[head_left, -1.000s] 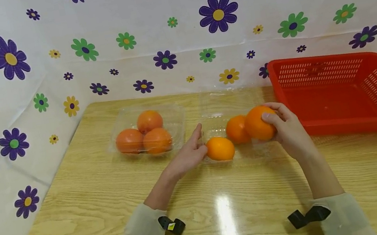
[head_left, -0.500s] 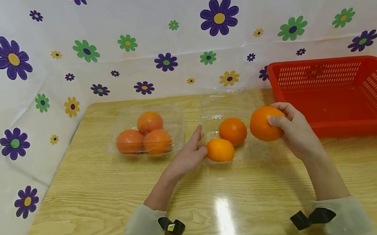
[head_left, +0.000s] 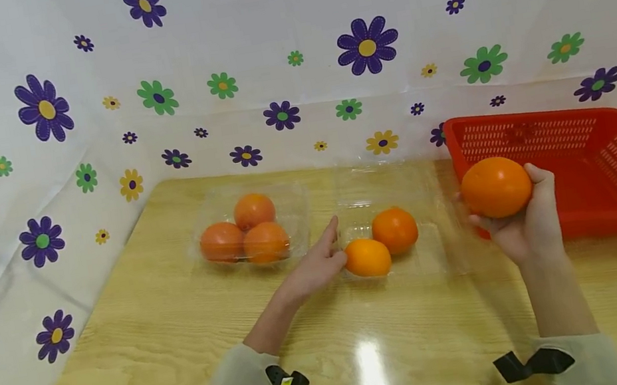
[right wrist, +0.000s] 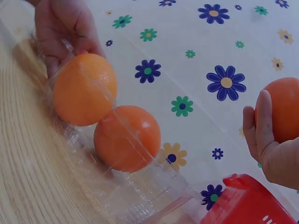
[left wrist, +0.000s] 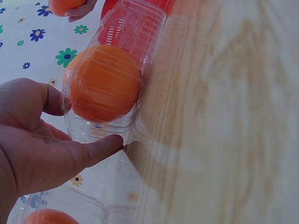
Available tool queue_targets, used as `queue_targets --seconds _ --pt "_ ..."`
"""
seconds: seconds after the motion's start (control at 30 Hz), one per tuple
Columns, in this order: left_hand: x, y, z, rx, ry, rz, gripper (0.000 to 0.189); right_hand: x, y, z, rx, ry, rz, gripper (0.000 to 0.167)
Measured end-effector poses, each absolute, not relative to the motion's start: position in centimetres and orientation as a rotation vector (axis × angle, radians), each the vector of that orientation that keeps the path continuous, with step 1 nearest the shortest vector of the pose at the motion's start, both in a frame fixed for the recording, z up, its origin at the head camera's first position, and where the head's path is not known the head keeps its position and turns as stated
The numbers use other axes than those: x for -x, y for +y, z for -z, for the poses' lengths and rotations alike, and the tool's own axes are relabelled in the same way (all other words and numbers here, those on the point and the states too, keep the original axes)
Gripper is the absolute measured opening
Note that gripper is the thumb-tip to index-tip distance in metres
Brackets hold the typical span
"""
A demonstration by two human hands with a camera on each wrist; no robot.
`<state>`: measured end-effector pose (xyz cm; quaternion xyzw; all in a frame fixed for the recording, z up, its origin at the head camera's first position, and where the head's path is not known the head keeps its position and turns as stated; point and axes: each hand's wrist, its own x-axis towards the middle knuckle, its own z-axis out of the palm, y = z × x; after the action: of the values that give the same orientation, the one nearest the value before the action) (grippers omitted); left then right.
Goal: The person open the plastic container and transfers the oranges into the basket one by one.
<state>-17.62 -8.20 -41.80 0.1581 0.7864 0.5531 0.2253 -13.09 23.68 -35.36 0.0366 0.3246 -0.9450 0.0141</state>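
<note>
My right hand (head_left: 532, 228) holds an orange (head_left: 495, 188) up in front of the red basket's near left corner, fingers curled beneath and around it. Two more oranges sit in the open clear plastic container (head_left: 431, 247): a lighter one (head_left: 368, 258) at the near left and a deeper orange one (head_left: 395, 230) behind it. At that container's left end is my left hand (head_left: 316, 269), its thumb and extended fingers touching the plastic wall. In the left wrist view, the thumb (left wrist: 105, 147) lies against the lower edge of the container.
To the left, a second clear plastic container (head_left: 299, 211) has three oranges (head_left: 266, 242) in it, seen through its plastic. A red slotted basket (head_left: 581, 229) stands at the right. A flower-print cloth (head_left: 314, 77) hangs behind the wooden table (head_left: 146, 353).
My right hand has lifted the orange away from the container, to the right, and turned palm up under it. The orange left behind shifted, then settled. My left hand stays at the container's end.
</note>
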Motion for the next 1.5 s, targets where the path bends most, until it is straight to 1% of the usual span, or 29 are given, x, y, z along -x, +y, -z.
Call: queue_targets --seconds 0.2,0.3,0.4,0.53,0.67,0.77,0.9,1.0,1.07,1.13,1.2,1.3,1.37,1.5 --pt "17.1 -8.2 42.3 -0.431 2.187 -1.524 0.078 12.9 25.2 36.0 -0.159 0.552 2.980 0.043" --pt "17.0 -8.6 42.5 -0.415 2.186 -1.527 0.078 13.1 25.5 36.1 -0.215 0.406 2.999 0.043" --pt "16.8 -9.1 42.7 -0.400 2.186 -1.511 0.077 13.2 25.7 36.1 -0.240 0.338 3.026 0.046" --pt "17.1 -9.2 42.6 -0.426 2.193 -1.497 0.077 13.2 26.0 36.0 -0.152 0.338 3.079 0.051" --pt "17.4 -8.9 42.5 -0.449 2.196 -1.479 0.077 13.1 26.5 35.9 -0.047 0.340 3.082 0.047" --pt "17.5 -8.6 42.3 -0.469 2.185 -1.479 0.077 13.4 27.2 35.6 -0.032 0.399 3.055 0.042" --pt "17.4 -8.0 41.8 -0.490 2.153 -1.505 0.077 14.5 28.7 34.3 -0.156 0.704 3.013 0.037" --pt "17.4 -8.0 41.8 -0.480 2.143 -1.519 0.077 15.8 29.6 33.1 -0.284 1.074 2.915 0.039" --pt "17.7 -8.3 42.2 -0.475 2.152 -1.520 0.077 16.8 29.7 32.8 -0.364 1.366 2.793 0.046" --pt "17.7 -8.7 42.2 -0.462 2.164 -1.526 0.077 17.9 29.7 32.9 -0.436 1.647 2.630 0.056" --pt "17.8 -9.0 42.4 -0.448 2.183 -1.529 0.077 18.9 29.6 33.3 -0.486 1.911 2.440 0.070" --pt "17.8 -9.3 42.5 -0.433 2.199 -1.528 0.077 20.1 29.6 34.2 -0.501 2.257 2.146 0.085" --pt "17.8 -9.1 42.4 -0.446 2.198 -1.515 0.077 20.4 30.0 34.8 -0.492 2.483 1.912 0.090" --pt "17.8 -8.3 42.3 -0.484 2.178 -1.505 0.077 20.3 31.1 35.6 -0.455 2.813 1.420 0.087"
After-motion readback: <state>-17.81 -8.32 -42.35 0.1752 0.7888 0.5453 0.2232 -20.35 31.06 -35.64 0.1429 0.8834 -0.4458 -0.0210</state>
